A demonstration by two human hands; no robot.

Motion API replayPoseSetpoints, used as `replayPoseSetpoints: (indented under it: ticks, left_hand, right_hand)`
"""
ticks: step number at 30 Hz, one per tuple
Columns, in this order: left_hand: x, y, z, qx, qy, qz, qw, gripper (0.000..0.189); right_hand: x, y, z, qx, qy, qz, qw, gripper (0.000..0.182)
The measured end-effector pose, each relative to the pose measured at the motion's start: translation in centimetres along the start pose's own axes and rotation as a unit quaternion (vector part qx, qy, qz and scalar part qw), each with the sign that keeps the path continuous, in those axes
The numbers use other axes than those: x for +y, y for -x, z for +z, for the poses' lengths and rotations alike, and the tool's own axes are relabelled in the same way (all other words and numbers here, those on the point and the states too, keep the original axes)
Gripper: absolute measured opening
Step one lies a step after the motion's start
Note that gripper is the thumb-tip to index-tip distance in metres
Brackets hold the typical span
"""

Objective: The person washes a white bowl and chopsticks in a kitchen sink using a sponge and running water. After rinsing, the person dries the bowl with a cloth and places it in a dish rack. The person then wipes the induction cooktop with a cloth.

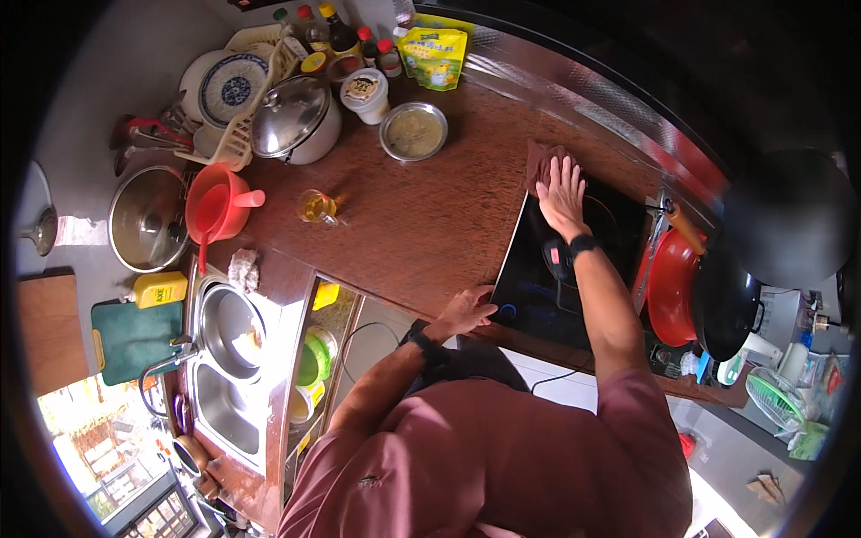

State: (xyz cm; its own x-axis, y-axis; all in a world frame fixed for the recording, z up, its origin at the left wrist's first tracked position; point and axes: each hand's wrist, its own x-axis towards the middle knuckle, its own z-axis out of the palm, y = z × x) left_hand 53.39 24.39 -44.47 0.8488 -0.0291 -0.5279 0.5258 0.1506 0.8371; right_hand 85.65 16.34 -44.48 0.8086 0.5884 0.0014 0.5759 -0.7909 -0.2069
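Observation:
My right hand (562,197) presses flat on a dark brown-red cloth (542,159), fingers spread, at the far left corner of a black glass cooktop (531,259). The forearm reaches over the cooktop's surface. My left hand (467,311) rests at the counter's front edge, beside the cooktop's near left corner, with its fingers apart and nothing in it. Both wrists wear dark bands. To the left on the brown counter (403,228) stand a glass cup of yellow liquid (316,206) and a metal bowl (414,132) with pale contents.
A lidded pot (297,121), a white tub (365,95), sauce bottles (342,32) and a yellow pouch (434,57) line the back. A red dipper (216,202) sits near the double sink (227,410). Right of the cooktop stand a red pan (672,289) and a black wok (723,309).

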Motion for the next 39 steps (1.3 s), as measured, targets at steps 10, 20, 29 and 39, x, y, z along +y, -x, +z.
replayPoseSetpoints:
  ticks: [10,20,29,39]
  left_hand:
    - [0.9,0.1,-0.2,0.003,0.039,-0.014,0.999,0.049]
    - [-0.4,-0.1,-0.1,0.02,0.034,-0.012,0.999,0.06]
    - [0.0,-0.8,-0.9,-0.004,0.031,-0.045,0.998,0.062]
    - [0.0,-0.3,-0.4,0.009,0.05,-0.045,0.998,0.061]
  right_hand:
    - [-4.0,13.4,-1.6,-0.064,0.004,-0.073,0.995,0.093]
    - [-1.8,3.1,-1.3,-0.01,-0.007,-0.023,1.0,0.078]
    - [0.5,21.1,-5.5,-0.052,-0.044,-0.101,0.993,0.097]
    - [6.5,2.9,-2.7,-0.017,-0.026,0.128,0.991,0.091]
